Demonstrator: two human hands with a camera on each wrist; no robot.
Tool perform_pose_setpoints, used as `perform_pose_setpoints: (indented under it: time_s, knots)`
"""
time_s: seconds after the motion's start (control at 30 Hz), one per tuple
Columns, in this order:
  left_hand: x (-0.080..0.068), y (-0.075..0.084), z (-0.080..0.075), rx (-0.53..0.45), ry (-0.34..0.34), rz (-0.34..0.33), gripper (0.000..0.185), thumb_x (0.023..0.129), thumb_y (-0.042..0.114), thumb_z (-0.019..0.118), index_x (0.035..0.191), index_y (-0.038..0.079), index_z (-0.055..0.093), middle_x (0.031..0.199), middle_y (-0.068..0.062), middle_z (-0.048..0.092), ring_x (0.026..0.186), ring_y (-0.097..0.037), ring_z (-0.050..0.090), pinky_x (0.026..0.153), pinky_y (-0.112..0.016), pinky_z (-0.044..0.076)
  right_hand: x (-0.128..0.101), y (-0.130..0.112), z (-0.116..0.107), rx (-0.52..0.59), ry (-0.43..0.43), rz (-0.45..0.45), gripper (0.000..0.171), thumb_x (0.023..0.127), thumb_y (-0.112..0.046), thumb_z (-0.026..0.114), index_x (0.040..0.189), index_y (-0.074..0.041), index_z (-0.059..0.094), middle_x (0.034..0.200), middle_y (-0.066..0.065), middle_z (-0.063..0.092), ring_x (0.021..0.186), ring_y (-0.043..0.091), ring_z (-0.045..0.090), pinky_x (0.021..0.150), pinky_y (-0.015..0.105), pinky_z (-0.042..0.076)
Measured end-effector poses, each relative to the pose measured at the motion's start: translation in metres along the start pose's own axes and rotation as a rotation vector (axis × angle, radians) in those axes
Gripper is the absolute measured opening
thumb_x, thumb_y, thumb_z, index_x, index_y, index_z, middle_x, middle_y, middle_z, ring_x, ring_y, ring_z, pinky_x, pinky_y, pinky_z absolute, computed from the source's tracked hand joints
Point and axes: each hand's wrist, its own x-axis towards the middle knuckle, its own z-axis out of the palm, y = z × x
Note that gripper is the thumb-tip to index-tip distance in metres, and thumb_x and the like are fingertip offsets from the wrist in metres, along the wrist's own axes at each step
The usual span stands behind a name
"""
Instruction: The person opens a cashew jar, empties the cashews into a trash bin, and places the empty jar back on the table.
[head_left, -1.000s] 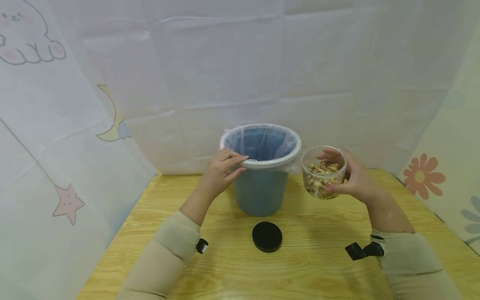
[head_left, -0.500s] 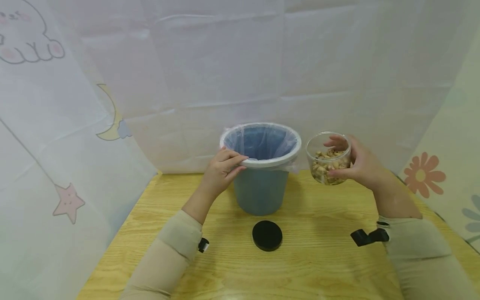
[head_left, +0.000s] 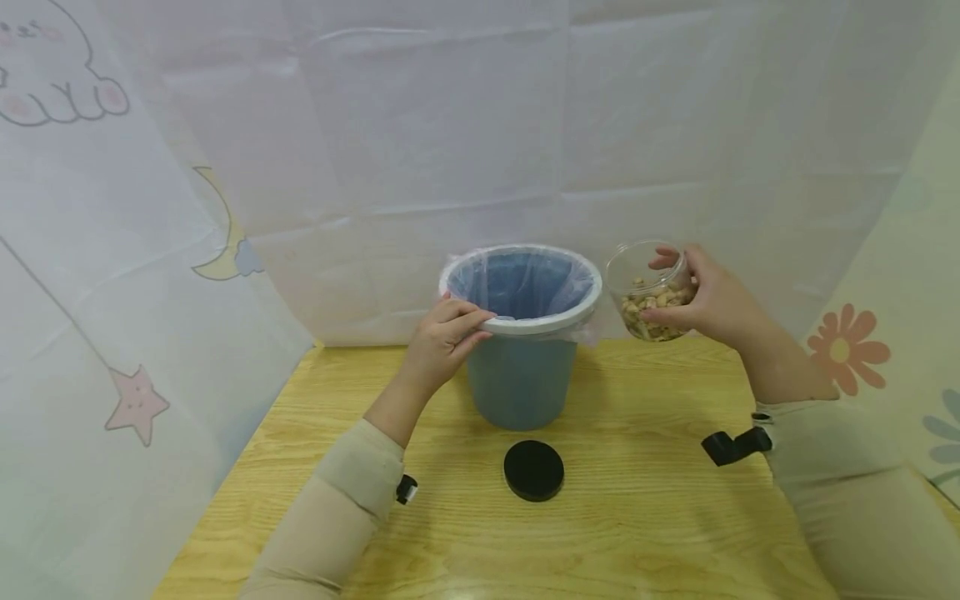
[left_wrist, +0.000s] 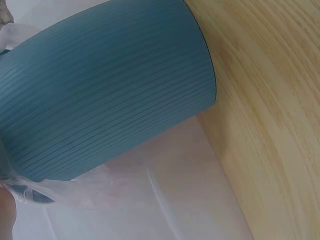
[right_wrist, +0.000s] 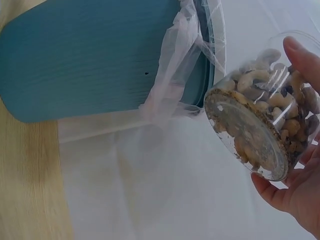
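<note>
A blue trash bin (head_left: 521, 385) stands upright at the table's far side, with a white rim and a thin clear bag (right_wrist: 172, 65) folded over it. At its front left, my left hand (head_left: 441, 340) grips the rim, fingers on top and thumb below. To the right of the bin, my right hand (head_left: 716, 302) holds a clear round jar (head_left: 624, 268) by its side, raised off the table and tilted slightly toward the bin. Cashew-like nuts (right_wrist: 277, 95) fill its lower part, with dark crumbs along the bottom. No lid is on the jar.
A round black lid (head_left: 534, 471) lies on the wooden table (head_left: 600, 533) in front of the bin. Behind the bin hangs a pale sheet (head_left: 450, 150), and patterned sheets flank both sides.
My right hand has raised the jar, first slightly rightward, then back left toward the bin's rim, tilting it a little. My left hand has stayed on the rim.
</note>
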Motion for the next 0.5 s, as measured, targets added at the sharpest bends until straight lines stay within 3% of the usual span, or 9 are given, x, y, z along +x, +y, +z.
perform_pose_setpoints:
  time_s: [0.07, 0.17, 0.27, 0.5]
  knots:
    - [0.0, 0.001, 0.0, 0.003, 0.0, 0.002, 0.025, 0.077, 0.016, 0.072, 0.101, 0.009, 0.071, 0.093, -0.001, 0.064, 0.085, -0.015, 0.055, 0.099, -0.054, 0.032, 0.005, -0.002, -0.002, -0.018, -0.003, 0.011, 0.078, 0.074, -0.031, 0.077, 0.135, -0.015, 0.031, 0.135, 0.007, 0.04, 0.082, 0.022, 0.049, 0.059, 0.032, 0.045]
    - [0.001, 0.001, 0.0, 0.003, 0.002, 0.005, 0.025, 0.077, 0.015, 0.072, 0.101, 0.009, 0.071, 0.094, -0.002, 0.064, 0.086, -0.016, 0.056, 0.099, -0.053, 0.032, 0.012, -0.006, -0.005, -0.035, -0.013, 0.019, 0.081, 0.072, -0.035, 0.078, 0.134, -0.009, 0.031, 0.137, 0.01, 0.038, 0.105, 0.03, 0.048, 0.074, 0.042, 0.047]
    - [0.002, 0.002, 0.0, -0.002, 0.004, 0.011, 0.025, 0.077, 0.015, 0.072, 0.101, 0.008, 0.071, 0.095, -0.003, 0.064, 0.087, -0.016, 0.056, 0.099, -0.053, 0.033, 0.019, -0.011, -0.009, -0.056, -0.025, 0.017, 0.085, 0.071, -0.036, 0.078, 0.135, -0.006, 0.03, 0.14, 0.012, 0.035, 0.12, 0.037, 0.04, 0.085, 0.054, 0.042]
    - [0.001, 0.001, 0.001, -0.003, 0.012, 0.012, 0.025, 0.076, 0.013, 0.073, 0.101, 0.008, 0.071, 0.093, -0.002, 0.064, 0.086, -0.017, 0.056, 0.099, -0.054, 0.032, 0.032, -0.027, -0.013, -0.133, -0.038, 0.016, 0.093, 0.068, -0.041, 0.079, 0.138, -0.006, 0.029, 0.131, 0.018, 0.04, 0.113, 0.038, 0.042, 0.084, 0.058, 0.041]
